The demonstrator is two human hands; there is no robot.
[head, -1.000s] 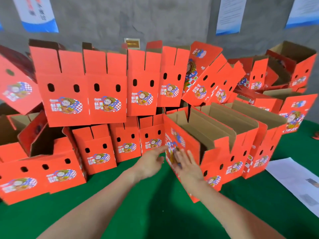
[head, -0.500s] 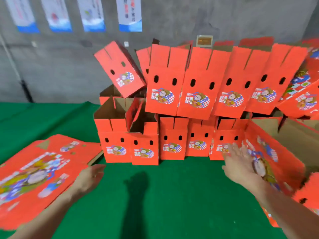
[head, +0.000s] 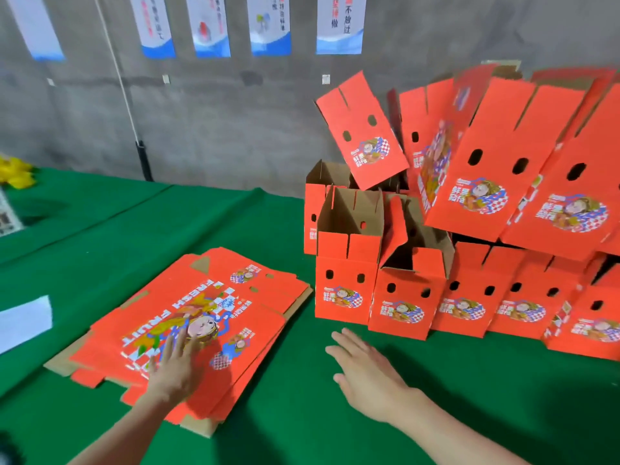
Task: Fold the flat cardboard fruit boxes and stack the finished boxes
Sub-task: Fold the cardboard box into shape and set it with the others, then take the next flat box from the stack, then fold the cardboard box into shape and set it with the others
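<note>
L grip (head: 174,367) lies palm down w/ fingers straight on the top sheet of the flat box stack (head: 208,297), gripping nothing. The stack sits at 8 o'clock on the green counter (head: 268,414). R grip (head: 365,370) at 5 o'clock is wide open, fingers spread, empty, over the cloth near the front row of the folded boxes (head: 483,182); can't tell if it touches the counter. Folded boxes are piled at 3 o'clock in two tiers, upper ones leaning, w/ one tilted box (head: 362,135) at 1 o'clock. White paper (head: 23,322) at 9 o'clock; posters (head: 339,25) at 12 on the wall.
</note>
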